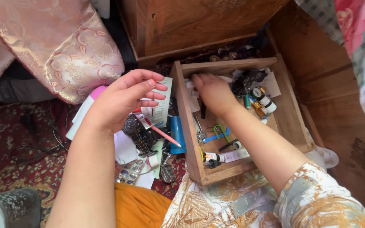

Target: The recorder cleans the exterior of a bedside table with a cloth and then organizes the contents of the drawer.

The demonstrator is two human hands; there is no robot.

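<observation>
A small wooden drawer [291,122] rests on my lap, full of small items: little bottles [263,102], a green clip [221,131], a tube [234,155], scraps of paper. My right hand [213,93] reaches down into the drawer's far left corner, fingers curled among the papers; I cannot tell whether it grips anything. My left hand [121,100] hovers left of the drawer with its fingers spread, above a heap of things on the floor: a wristwatch [134,130], a pink pen [165,136], a printed slip [162,102], a pink-and-white bottle [84,110].
A wooden cabinet [199,23] with an open drawer slot stands behind the drawer. Gold-and-pink brocade cushions [60,46] lie at the upper left. A patterned red carpet [17,156] with black cables [47,135] covers the floor. A blue cylinder [176,133] and pill blister packs [129,173] sit beside the drawer.
</observation>
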